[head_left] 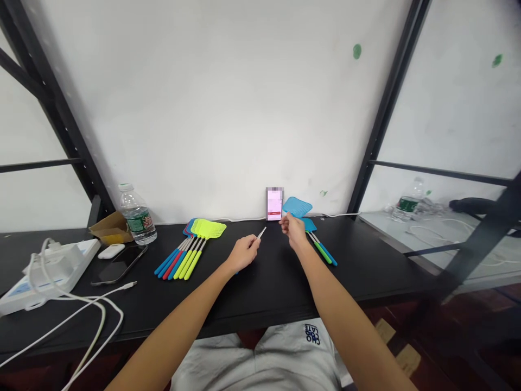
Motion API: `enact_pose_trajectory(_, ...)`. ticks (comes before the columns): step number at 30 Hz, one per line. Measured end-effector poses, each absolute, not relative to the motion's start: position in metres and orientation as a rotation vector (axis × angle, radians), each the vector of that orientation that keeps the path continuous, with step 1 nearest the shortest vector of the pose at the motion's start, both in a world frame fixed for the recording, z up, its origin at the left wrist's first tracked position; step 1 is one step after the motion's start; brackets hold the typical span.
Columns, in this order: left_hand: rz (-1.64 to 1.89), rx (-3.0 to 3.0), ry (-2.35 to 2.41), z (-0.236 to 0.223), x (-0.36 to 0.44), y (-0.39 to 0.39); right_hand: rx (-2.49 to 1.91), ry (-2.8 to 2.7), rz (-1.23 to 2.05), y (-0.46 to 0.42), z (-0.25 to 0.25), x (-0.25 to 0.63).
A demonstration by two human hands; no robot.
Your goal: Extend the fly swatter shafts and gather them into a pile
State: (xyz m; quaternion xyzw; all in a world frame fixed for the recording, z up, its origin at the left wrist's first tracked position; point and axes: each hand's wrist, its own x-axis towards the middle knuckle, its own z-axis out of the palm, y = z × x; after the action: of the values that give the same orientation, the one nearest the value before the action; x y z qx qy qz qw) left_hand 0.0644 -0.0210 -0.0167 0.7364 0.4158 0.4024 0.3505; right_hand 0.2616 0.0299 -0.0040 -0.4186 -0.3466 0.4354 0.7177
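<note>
My left hand [243,253] is closed around a thin silver metal rod [260,233], whose tip sticks out towards the phone. My right hand [293,231] pinches the lower edge of a blue mesh fly swatter head [298,206], which stands tilted just right of an upright phone [274,205] with a blurred screen. Left of my hands lies a fanned row of several fly swatters [183,259] with yellow-green, red and blue handles. Another swatter [321,248], with a blue head and green and blue handles, lies right of my right hand.
A black table [260,304] runs along a white wall. At its left stand a water bottle [137,214], a cardboard piece [110,228], a power strip [52,271] with white cables, a phone [118,265] and an earbud case [110,251]. Black shelf posts [386,108] rise at the right.
</note>
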Motion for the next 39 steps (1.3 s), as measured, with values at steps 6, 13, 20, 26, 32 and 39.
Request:
enact_pose_trajectory(6, 1.072, 1.935, 1.045, -0.014, 0.066, -0.025, -0.842, -0.818, 1.191, 0.012, -0.008, 0.213)
enact_pose_trajectory(13, 1.094, 1.974, 1.051, -0.013, 0.066, -0.026, -0.738, -0.764, 1.373, 0.001, -0.009, 0.199)
enact_pose_trajectory(20, 1.139, 1.968, 1.062, -0.013, 0.066, -0.026, -0.706, -0.789, 1.374, 0.000, -0.009, 0.199)
enact_pose_trajectory(26, 1.114, 2.102, 1.110, -0.013, 0.065, -0.023, -0.697, -0.840, 1.287, -0.001, -0.010, 0.197)
enact_pose_trajectory(32, 1.171, 2.163, 1.189, -0.016, 0.066, -0.021, -0.694, -0.944, 1.147, -0.003, -0.014, 0.188)
enact_pose_trajectory(39, 1.206, 2.169, 1.190, -0.014, 0.066, -0.021, -0.696, -0.979, 1.161, -0.002, -0.012, 0.187)
